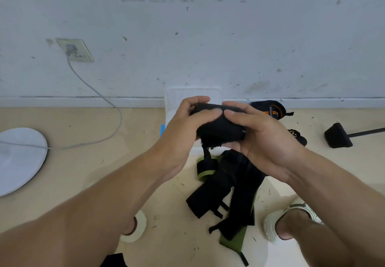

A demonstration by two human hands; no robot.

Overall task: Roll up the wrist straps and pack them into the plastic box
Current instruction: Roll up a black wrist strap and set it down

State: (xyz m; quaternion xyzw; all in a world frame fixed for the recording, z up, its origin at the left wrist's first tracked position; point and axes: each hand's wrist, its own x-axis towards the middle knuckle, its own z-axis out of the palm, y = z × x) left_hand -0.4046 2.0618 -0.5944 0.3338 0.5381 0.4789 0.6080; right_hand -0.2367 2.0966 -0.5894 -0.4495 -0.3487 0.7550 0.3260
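Note:
A black wrist strap [218, 125], mostly wound into a thick roll, is held in the air between both hands. My left hand [187, 133] grips its left end with thumb on top. My right hand [262, 141] cups its right end, thumb pressing the roll. A short loose tail hangs from the roll. Below on the floor lies a pile of unrolled black and green straps [233, 189], and a small rolled green-edged strap [206, 167]. The clear plastic box [177, 100] stands against the wall behind my hands, mostly hidden.
Another rolled strap with orange markings [270, 109] lies by the wall at right. A black stand foot [337, 135] is further right. A white round base [18, 158] with a cable lies left. My feet in pale sandals [291, 218] flank the pile.

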